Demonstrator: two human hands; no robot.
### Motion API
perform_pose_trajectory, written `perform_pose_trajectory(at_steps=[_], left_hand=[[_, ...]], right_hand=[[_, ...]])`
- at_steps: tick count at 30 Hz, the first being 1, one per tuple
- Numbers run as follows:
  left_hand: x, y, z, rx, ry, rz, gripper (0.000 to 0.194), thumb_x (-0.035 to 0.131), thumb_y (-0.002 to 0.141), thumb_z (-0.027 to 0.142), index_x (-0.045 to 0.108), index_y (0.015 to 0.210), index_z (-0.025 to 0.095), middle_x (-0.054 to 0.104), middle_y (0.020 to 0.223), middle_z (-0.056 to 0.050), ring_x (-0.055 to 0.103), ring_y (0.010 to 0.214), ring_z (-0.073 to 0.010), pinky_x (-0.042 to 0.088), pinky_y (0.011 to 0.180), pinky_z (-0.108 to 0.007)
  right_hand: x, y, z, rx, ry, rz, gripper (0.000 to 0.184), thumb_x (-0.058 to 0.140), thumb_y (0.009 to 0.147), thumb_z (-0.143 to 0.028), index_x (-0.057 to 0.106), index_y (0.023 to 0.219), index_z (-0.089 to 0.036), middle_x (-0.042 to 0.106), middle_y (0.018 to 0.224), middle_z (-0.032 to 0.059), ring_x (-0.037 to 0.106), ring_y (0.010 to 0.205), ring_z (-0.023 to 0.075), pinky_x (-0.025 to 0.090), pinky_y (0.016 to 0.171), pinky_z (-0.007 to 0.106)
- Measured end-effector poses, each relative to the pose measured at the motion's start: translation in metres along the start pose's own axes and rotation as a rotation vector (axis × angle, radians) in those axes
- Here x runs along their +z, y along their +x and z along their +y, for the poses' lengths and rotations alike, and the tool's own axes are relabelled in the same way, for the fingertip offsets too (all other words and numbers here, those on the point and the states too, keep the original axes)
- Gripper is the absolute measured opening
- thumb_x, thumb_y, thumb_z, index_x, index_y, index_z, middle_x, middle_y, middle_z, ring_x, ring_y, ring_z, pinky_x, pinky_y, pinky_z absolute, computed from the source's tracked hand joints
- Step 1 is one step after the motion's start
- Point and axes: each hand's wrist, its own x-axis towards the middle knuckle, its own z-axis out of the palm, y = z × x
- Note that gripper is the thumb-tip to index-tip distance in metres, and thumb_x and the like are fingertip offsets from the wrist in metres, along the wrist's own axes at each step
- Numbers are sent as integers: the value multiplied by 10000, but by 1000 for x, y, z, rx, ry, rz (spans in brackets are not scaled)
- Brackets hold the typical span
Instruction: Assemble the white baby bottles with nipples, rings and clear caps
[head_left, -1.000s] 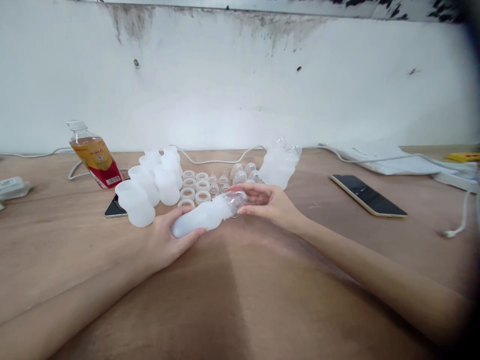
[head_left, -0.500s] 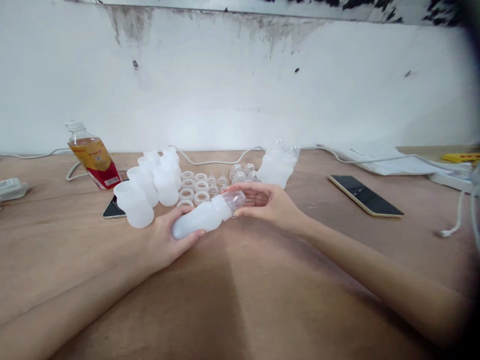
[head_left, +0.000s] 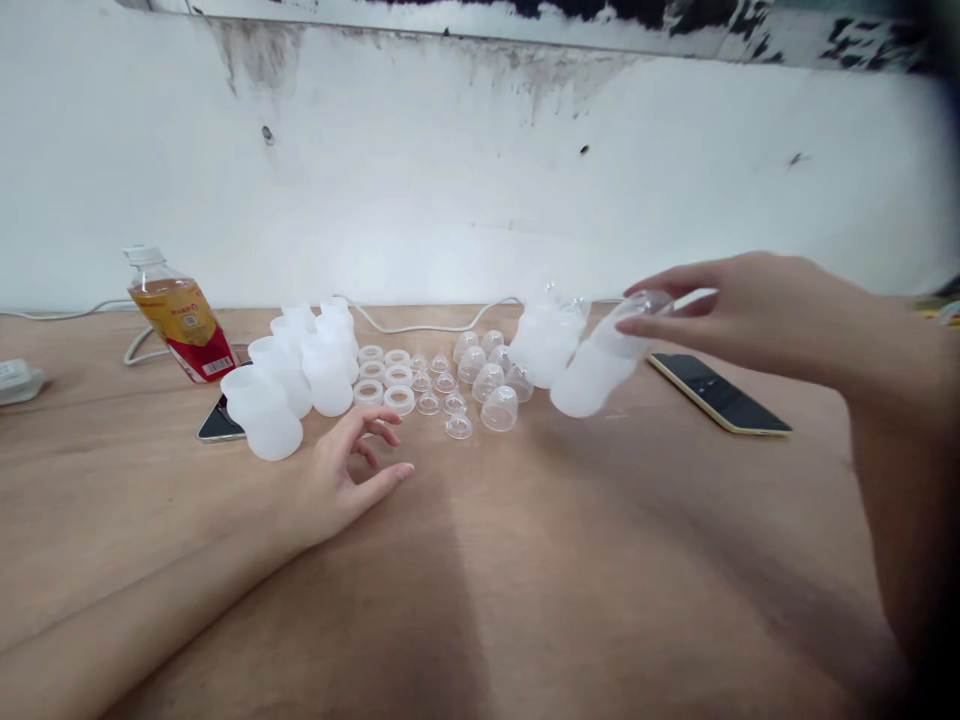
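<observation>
My right hand (head_left: 720,310) grips a white baby bottle (head_left: 592,372) by its clear domed cap, holding it tilted beside other capped bottles (head_left: 541,335). My left hand (head_left: 352,460) rests on the table with its fingers curved apart and nothing in them. Just beyond it lie white collar rings (head_left: 398,400) in two columns. Beside the rings are clear bottle nipples (head_left: 454,403), then clear dome caps (head_left: 499,410). Several open white bottle bodies (head_left: 274,430) stand in rows to the left.
A drink bottle with a yellow and red label (head_left: 184,320) stands at the back left. One phone (head_left: 219,422) lies partly behind the bottle bodies, another phone (head_left: 720,392) at the right. A white cable (head_left: 427,328) runs along the wall, and a white adapter (head_left: 21,382) sits far left.
My left hand has let go of the baby bottle and stayed in place, fingers apart. My right hand has carried the bottle right, over to the capped bottles, tipping it more upright.
</observation>
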Motion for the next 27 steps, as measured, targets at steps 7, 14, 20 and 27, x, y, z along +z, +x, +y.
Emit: perform_pose_trajectory(at_steps=[7,14,20,27], left_hand=[[2,0,-4,49,-2,0,298,513,782,285,397,1041,193,474,1056,-79,539,874,-165,485,668,-293],[4,2,-7,110,-14,17,255,510,790,254,406,1016,202,463,1023,-63,521,859,-149,485,638,-271],[2,1,-8,74,0,-3,263,514,788,273,414,1018,195,476,1023,-63,530,839,-147,483,655,-285],[4,3,-14,140,-7,21,254,510,791,274,427,1017,191,493,989,-60,531,835,-144,484,617,-259]], right_hand=[[34,17,15,-4,-106,-128,331,532,719,-395,628,917,-148,612,792,94,493,616,144,358,563,299],[39,23,9,86,-118,-110,285,546,713,-346,601,941,-185,615,834,52,517,700,174,377,566,272],[39,21,3,103,-143,-113,297,541,727,-346,599,943,-150,611,835,76,506,687,173,363,562,276],[44,21,13,33,-128,-82,447,477,756,-449,576,1023,-104,611,889,126,533,758,205,371,603,310]])
